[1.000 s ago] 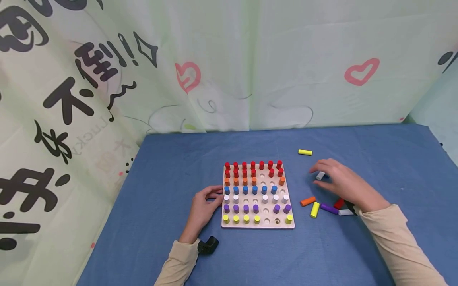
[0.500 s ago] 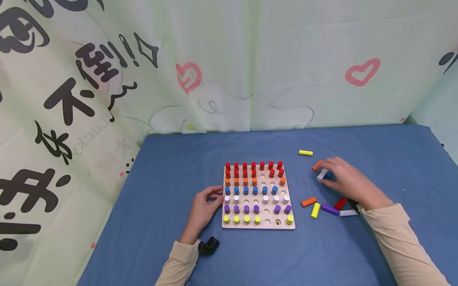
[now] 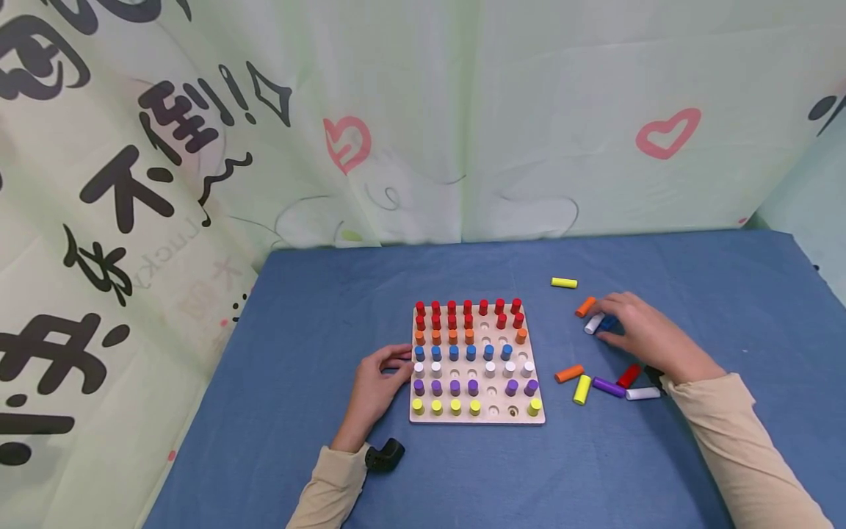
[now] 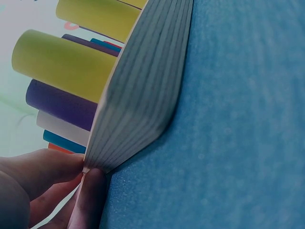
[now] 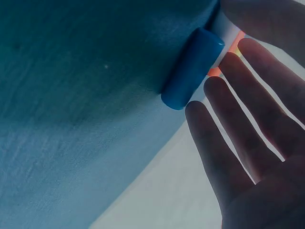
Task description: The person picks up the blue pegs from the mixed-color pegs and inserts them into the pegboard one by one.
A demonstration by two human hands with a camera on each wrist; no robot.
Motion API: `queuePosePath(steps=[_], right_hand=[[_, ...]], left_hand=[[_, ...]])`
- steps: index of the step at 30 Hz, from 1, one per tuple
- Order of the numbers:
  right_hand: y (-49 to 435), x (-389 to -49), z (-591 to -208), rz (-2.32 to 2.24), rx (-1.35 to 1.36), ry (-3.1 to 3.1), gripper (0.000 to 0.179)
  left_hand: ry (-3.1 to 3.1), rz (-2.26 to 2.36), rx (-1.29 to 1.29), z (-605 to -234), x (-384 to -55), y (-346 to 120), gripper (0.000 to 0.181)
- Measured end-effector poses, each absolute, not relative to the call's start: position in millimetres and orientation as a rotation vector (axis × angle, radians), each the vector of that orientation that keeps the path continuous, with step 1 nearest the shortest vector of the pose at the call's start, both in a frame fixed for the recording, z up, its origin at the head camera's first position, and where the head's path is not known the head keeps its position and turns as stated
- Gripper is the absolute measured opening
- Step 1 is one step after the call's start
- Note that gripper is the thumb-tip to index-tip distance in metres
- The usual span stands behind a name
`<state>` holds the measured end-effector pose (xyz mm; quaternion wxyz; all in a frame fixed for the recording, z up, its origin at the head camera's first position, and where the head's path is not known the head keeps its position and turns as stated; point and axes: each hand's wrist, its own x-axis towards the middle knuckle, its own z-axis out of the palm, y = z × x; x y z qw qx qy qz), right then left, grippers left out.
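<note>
A square wooden pegboard (image 3: 463, 419) holds rows of red, orange, blue, white, purple and yellow pegs, with several bare holes. At its left edge my left hand (image 3: 375, 386) grips the board; the left wrist view shows the thumb (image 4: 45, 167) on the rim and a fingertip (image 4: 93, 188) against the side. Over on the right, my right hand (image 3: 641, 336) hovers by a blue peg (image 5: 193, 69), its fingers extended and thumb apart. A white peg (image 3: 593, 324) and an orange peg (image 3: 585, 307) lie just beyond, loose on the cloth.
Closer to me lie another orange peg (image 3: 569, 373), a yellow peg (image 3: 581, 389), a purple peg (image 3: 609, 387), a red peg (image 3: 628, 375) and a white peg (image 3: 643, 394). One yellow peg (image 3: 564, 282) is farther back. A printed curtain (image 3: 423, 147) borders the blue cloth (image 3: 317, 294).
My right hand has drawn slightly right and back from the white peg, so the orange and blue pegs beside it now show. The left hand stays at the board.
</note>
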<state>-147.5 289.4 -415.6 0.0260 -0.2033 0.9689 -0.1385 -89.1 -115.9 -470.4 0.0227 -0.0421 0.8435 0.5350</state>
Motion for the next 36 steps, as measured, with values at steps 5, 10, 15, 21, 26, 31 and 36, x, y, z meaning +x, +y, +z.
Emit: queuePosePath(steps=[5,10,15,21,26,31,36], right_hand=[[292,-151,-418,-0.429,-0.628,2.991,0.033],[294,-153,-419,-0.451,-0.634,2.986,0.032],[297,-155,-421,-0.468,-0.607,2.979,0.032],[301,-157,-421,-0.496,-0.576,2.970,0.029],[301,-157,-420,-0.520,-0.513,2.977,0.030],[301,-157,-419,-0.539,-0.488,3.002,0.024],[302,-155,-419,-0.541,-0.491,3.033,0.018]], left_hand=[[2.622,1.648,-0.131,-470,-89,-115,0.030],[2.620,1.639,-0.140,-470,-88,-115,0.030],[2.621,1.636,-0.147,-469,-88,-115,0.030],[2.621,1.643,-0.135,-470,-89,-115,0.030],[2.623,1.643,-0.137,-470,-89,-115,0.030],[2.622,1.646,-0.138,-470,-89,-115,0.030],[2.621,1.645,-0.135,-471,-89,-115,0.030]])
